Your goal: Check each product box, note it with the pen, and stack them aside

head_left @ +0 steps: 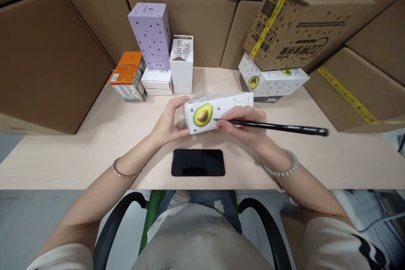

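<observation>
A white carton (226, 109) with a printed avocado half lies on its long side at the middle of the table, slightly tilted. My left hand (171, 120) grips its left end, thumb below and fingers at the top edge. Between the fingers of my right hand (245, 124) is a black pencil (278, 126), its tip pointing left at the carton's front just right of the avocado. Whether the tip touches the surface I cannot tell. Nearer to me, a black smartphone (198, 163) lies flat with its screen dark.
At the back left stand an orange box (128, 78), a purple box (152, 36) on a low white box (157, 82), and a white Su-per Meal box (182, 69). Back right, a brown taped carton (297, 29) rests on an avocado-print box (272, 78). Large cardboard boxes (38, 63) wall the table in.
</observation>
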### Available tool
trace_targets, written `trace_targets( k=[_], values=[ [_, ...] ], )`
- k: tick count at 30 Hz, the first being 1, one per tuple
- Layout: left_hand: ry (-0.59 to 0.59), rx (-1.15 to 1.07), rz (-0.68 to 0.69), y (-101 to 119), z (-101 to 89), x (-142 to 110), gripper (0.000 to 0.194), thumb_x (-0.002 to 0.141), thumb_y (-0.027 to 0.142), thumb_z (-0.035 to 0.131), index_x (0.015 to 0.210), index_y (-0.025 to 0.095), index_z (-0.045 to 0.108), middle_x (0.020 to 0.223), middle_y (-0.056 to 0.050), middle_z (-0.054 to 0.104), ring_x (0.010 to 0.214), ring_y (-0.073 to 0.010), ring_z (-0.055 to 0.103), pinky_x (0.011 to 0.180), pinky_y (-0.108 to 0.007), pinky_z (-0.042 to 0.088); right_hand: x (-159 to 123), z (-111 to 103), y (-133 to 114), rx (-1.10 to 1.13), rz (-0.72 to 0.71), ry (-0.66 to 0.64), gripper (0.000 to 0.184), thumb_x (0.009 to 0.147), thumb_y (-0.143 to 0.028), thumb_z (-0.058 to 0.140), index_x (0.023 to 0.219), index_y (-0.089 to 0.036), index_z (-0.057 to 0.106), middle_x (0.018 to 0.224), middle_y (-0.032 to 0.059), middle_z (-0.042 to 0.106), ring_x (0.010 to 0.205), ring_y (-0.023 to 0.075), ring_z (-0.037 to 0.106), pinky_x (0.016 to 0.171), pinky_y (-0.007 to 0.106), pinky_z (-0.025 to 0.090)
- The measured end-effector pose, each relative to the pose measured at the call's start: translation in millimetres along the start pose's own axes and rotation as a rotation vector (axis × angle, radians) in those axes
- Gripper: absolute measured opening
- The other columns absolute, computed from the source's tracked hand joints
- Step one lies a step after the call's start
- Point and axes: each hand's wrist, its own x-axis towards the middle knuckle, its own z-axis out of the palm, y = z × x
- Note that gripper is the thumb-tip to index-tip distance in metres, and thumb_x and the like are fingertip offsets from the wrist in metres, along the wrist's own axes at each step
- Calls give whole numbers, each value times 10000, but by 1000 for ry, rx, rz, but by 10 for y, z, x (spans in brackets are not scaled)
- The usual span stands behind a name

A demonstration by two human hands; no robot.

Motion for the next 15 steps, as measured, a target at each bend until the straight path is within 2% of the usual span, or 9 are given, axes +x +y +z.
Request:
trace_targets(
  k=[3, 5, 11, 15],
  values=[
    [-14, 21, 19, 46, 5, 13, 916, 815, 472, 869, 1559, 262, 378, 1455, -169, 583, 1380, -323, 600, 1131, -526, 554, 29, 79, -67, -32, 120, -45, 136, 875, -337, 809, 826, -275, 699, 786, 0, 761, 617, 160, 666, 571, 320, 518],
    [-26, 42, 26, 65, 7, 17, 921, 816, 461, 869, 1575, 283, 379, 1450, -158, 590, 1371, -322, 601, 1128, -524, 554, 18, 105, -87, -55, 146, -46, 123, 892, -342, 766, 832, -271, 686, 786, 8, 746, 607, 160, 635, 569, 328, 509],
    [-20, 72, 30, 95, 32, 24, 929, 796, 488, 875, 1571, 313, 393, 1408, -135, 607, 1322, -323, 608, 1093, -541, 567, 0, 93, -109, -169, 87, -163, 169, 896, -260, 669, 730, -262, 635, 681, -3, 652, 575, 140, 536, 580, 320, 456],
    [-20, 83, 36, 122, 52, 32, 899, 810, 479, 868, 1559, 297, 405, 1395, -141, 608, 1326, -321, 603, 1091, -528, 567, 18, 80, -116, -170, 55, -185, 182, 898, -232, 659, 719, -252, 631, 659, -15, 630, 559, 120, 500, 576, 301, 432]
  ],
)
